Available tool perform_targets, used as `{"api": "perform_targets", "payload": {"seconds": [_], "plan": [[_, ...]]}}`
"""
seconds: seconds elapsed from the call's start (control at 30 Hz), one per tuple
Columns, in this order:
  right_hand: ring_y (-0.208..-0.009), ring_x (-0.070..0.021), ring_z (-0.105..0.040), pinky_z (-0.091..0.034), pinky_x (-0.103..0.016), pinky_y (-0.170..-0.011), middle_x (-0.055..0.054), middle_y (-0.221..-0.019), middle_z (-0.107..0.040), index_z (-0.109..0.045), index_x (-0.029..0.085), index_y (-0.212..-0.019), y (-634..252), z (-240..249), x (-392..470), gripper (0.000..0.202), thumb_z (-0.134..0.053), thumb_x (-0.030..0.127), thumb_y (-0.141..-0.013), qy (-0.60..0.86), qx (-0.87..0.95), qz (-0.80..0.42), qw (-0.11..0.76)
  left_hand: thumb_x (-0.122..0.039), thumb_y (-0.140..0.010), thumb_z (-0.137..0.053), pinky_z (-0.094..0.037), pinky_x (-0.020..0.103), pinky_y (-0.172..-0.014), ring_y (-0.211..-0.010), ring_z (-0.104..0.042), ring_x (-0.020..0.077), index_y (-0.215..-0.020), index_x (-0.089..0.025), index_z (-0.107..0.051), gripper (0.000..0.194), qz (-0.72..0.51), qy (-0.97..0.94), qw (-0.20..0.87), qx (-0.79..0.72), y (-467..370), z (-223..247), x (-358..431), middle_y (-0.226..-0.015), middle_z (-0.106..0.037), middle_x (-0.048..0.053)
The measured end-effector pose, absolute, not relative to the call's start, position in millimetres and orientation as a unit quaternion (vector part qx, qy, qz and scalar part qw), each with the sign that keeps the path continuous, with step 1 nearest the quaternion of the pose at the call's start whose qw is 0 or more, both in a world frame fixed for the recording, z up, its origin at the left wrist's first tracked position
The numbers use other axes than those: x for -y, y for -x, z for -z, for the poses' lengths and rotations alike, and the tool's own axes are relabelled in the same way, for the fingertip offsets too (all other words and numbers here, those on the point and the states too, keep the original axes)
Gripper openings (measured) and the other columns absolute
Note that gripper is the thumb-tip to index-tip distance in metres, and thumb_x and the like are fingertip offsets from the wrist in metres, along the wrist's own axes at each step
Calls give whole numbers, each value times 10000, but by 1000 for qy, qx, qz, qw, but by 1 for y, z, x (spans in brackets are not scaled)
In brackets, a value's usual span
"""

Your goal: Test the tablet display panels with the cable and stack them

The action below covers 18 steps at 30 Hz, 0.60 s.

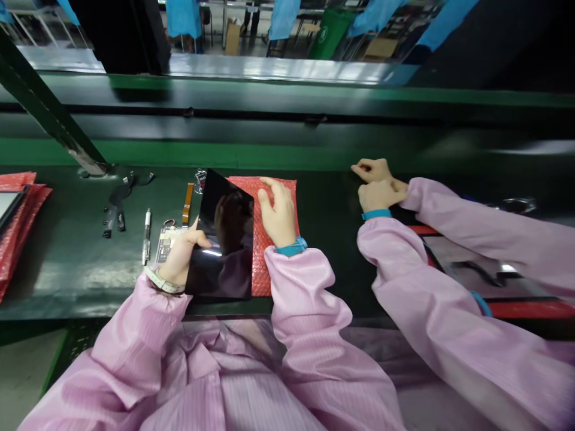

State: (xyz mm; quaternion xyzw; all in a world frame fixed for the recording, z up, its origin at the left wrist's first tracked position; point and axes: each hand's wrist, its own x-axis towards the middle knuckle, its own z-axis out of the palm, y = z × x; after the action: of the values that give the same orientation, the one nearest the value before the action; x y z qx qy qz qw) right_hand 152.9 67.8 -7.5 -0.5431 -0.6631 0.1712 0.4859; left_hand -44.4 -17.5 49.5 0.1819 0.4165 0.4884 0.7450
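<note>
My left hand (179, 256) grips the left edge of a glossy black tablet screen (229, 239), thumb on its front face. The screen is tilted up over a red bubble-wrap bag (263, 266) on the bench. My right hand (279, 215) is just right of the screen, above the bag, fingers apart and holding nothing that shows. Left of the screen, partly behind my left hand, lies a small circuit part (167, 239). An orange-brown flex cable (187, 203) lies above it. A white and black pen (147, 236) lies beside these.
Several black flex cables (117, 200) lie at left, near a green post (54, 114). Red bubble-wrap bags (27, 230) sit at the far left. A co-worker's hands (380, 185) work close on the right, above the dark bench (332, 239), near another device (471, 269).
</note>
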Motion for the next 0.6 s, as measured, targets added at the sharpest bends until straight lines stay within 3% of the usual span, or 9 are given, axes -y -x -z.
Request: {"api": "perform_targets", "payload": {"seconds": [0.07, 0.13, 0.17, 0.23, 0.3, 0.33, 0.4, 0.47, 0.6], "plan": [[-1330, -217, -541, -393, -445, -1179, -119, -1391, -618, -583, 210, -1316, -151, 0, -64, 446, -340, 435, -1017, 498, 689, -175, 496, -39, -508, -553, -522, 201, -522, -844, -735, 224, -1263, -205, -631, 777, -462, -234, 753, -406, 28, -61, 15, -1053, -747, 1], [-1425, -197, -462, -338, -447, -1225, -85, -1486, -543, -558, 251, -1381, -149, -10, -55, 515, -245, 481, -1043, 450, 718, -161, 506, -51, -545, -571, -594, 245, -795, -1132, -681, 241, -1429, -262, -534, 909, -462, -308, 734, -390, 10, -69, 13, -1326, -666, -14], [-1461, -195, -420, -318, -458, -1237, -69, -1526, -498, -562, 271, -1390, -148, -15, -51, 554, -190, 499, -1049, 433, 730, -149, 508, -61, -579, -590, -553, 286, -989, -1303, -586, 254, -1485, -276, -484, 937, -466, -347, 717, -385, 0, -70, 13, -1455, -580, -20], [-1502, -208, -363, -316, -490, -1231, -38, -1579, -419, -607, 308, -1355, -149, -21, -42, 643, -85, 522, -1047, 426, 743, -124, 501, -111, -679, -631, -315, 359, -1249, -1535, -292, 267, -1559, -271, -396, 925, -468, -414, 684, -375, -17, -69, 13, -1626, -372, -26], [-1509, -233, -347, -354, -510, -1197, -17, -1598, -374, -677, 324, -1267, -150, -24, -36, 715, -30, 530, -1040, 441, 735, -107, 504, -223, -808, -628, -138, 393, -1307, -1592, -71, 252, -1598, -253, -332, 844, -465, -459, 669, -354, -27, -64, 17, -1688, -222, -27], [-1505, -246, -350, -371, -517, -1179, -11, -1598, -365, -706, 324, -1216, -152, -23, -35, 732, -27, 531, -1039, 448, 726, -101, 513, -283, -869, -600, -107, 398, -1311, -1594, -32, 241, -1607, -253, -315, 791, -465, -475, 665, -341, -28, -61, 21, -1697, -188, -28], [-1484, -266, -371, -394, -531, -1153, -4, -1590, -364, -745, 319, -1127, -156, -20, -34, 742, -40, 532, -1037, 455, 702, -94, 540, -364, -966, -514, -118, 405, -1310, -1593, -66, 231, -1598, -275, -339, 662, -475, -517, 632, -329, -22, -53, 34, -1694, -204, -25], [-1459, -271, -401, -409, -535, -1140, 2, -1575, -373, -756, 310, -1083, -160, -17, -35, 750, -41, 533, -1033, 462, 685, -89, 556, -373, -1013, -473, -190, 425, -1293, -1569, -198, 247, -1521, -299, -466, 513, -486, -579, 543, -366, -6, -44, 51, -1661, -303, 3], [-1424, -286, -440, -436, -526, -1111, -41, -1530, -403, -759, 263, -1059, -163, -15, -36, 770, -42, 541, -1022, 477, 667, -86, 566, -267, -1005, -502, -384, 467, -1148, -1293, -515, 295, -1127, -207, -702, 243, -455, -670, 180, -558, 42, -14, 81, -1327, -578, 127]]}}
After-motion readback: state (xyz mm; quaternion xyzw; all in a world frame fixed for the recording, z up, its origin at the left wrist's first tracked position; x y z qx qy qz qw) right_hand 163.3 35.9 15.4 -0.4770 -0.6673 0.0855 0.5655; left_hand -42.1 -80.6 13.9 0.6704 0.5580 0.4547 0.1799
